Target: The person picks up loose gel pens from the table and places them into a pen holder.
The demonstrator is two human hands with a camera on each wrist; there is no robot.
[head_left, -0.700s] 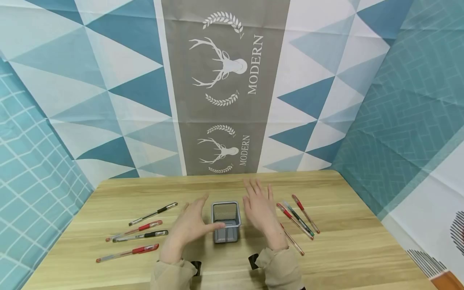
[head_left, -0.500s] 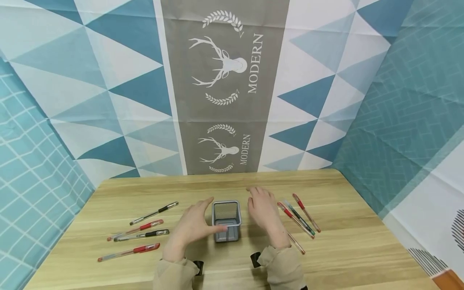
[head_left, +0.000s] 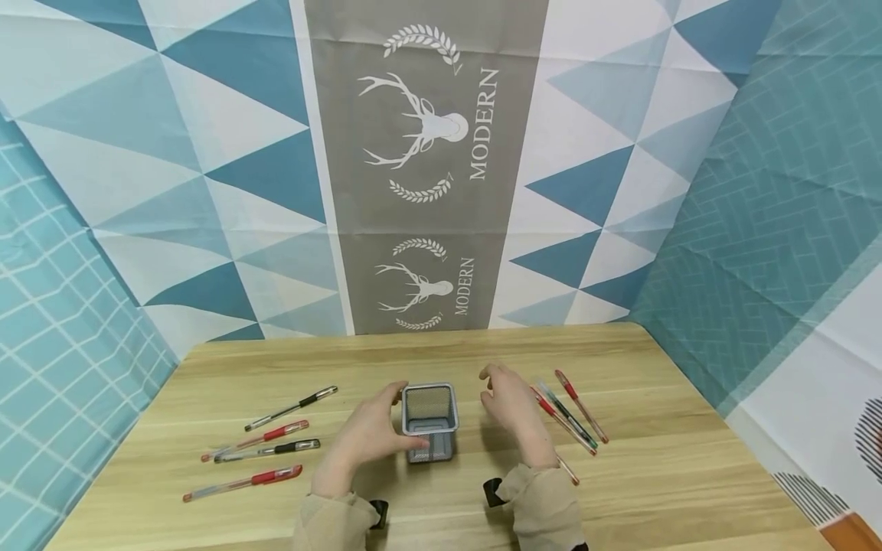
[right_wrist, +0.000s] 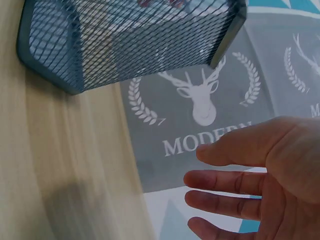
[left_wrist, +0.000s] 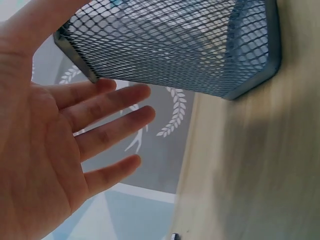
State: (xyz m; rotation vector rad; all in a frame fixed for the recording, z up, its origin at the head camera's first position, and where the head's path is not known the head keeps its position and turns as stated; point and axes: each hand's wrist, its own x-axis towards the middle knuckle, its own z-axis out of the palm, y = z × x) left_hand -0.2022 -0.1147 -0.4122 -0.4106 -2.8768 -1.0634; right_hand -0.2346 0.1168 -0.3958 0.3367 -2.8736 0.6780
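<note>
A small grey wire-mesh pen holder (head_left: 441, 445) stands upright on the table, its open top showing nothing inside. My left hand (head_left: 372, 428) holds it from the left: the thumb lies across the near wall, the fingers reach the far left corner. In the left wrist view, the index fingertip is right at the rim of the mesh (left_wrist: 165, 50), while the other fingers spread loosely. Apart from the holder on its right, my right hand (head_left: 513, 405) hovers with relaxed, slightly bent fingers. Nothing sits between those fingers (right_wrist: 225, 182) in the right wrist view.
Several pens with red grips (head_left: 267, 477) and black grips (head_left: 298, 445) lie left of the hands. To the right lie a green-ended pen (head_left: 568, 415) and several red pens (head_left: 582, 405), one partly hidden by the right wrist. Patterned cloth (head_left: 413, 207) hangs behind the wooden table (head_left: 654, 490).
My left hand has closed in on the pen holder, its fingers coming to the far corner. My right hand has drawn back toward me and slightly right, its fingers bending from straight.
</note>
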